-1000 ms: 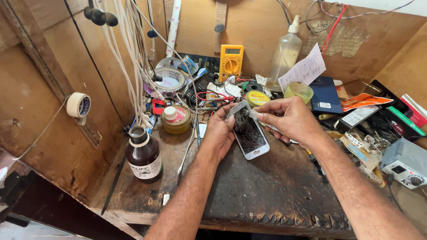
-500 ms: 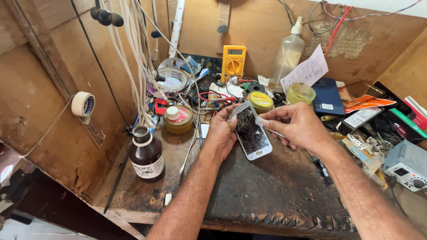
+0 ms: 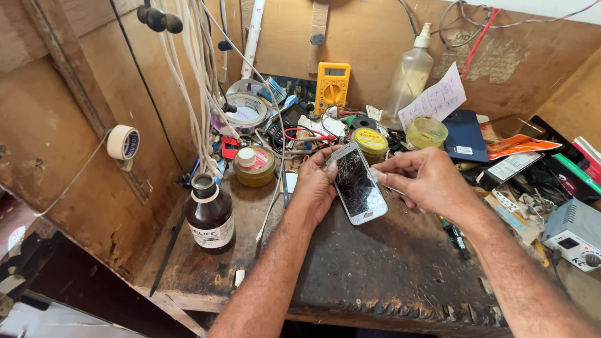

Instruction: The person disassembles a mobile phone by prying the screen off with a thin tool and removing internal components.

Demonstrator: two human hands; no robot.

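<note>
A white smartphone [image 3: 357,185] with a badly cracked dark screen is tilted up over the worn wooden workbench [image 3: 369,275]. My left hand [image 3: 316,188] grips its left edge and props it up. My right hand [image 3: 426,181] is pinched on a thin flat metal tool [image 3: 393,189] whose tip meets the phone's right edge near the top. Both forearms reach in from the bottom of the view.
A brown glass bottle [image 3: 210,214] stands open at the left. Behind the phone lie tape rolls, small tins [image 3: 254,166], a yellow multimeter [image 3: 332,84], a spray bottle [image 3: 410,72], and tangled wires. Boxes and a grey power unit [image 3: 573,233] crowd the right.
The view has shifted slightly. Both hands stay on the phone, with the right hand's tool still at the phone's right edge.
</note>
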